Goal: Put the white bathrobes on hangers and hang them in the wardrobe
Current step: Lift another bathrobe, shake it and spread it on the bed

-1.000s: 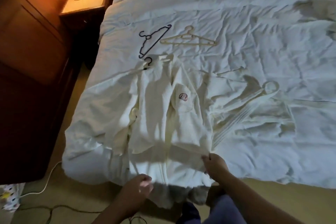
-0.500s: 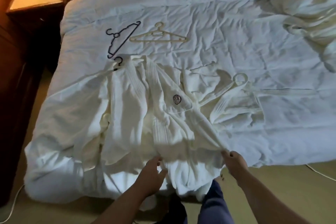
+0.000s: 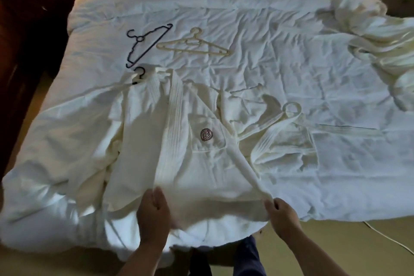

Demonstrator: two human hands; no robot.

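The left hand [image 3: 154, 213] and right hand [image 3: 281, 214] grip the hem of the bathrobe [image 3: 179, 159] at the near edge of the bed [image 3: 268, 18]; a hard tug could pull its collar off the hanger hook [image 3: 140, 73].

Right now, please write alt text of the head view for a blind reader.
Left hand and right hand grip the lower edge of a white bathrobe spread on a bed. A dark hanger and a cream hanger lie beyond it.

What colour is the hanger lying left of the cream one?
The hanger is dark, near black; head view.
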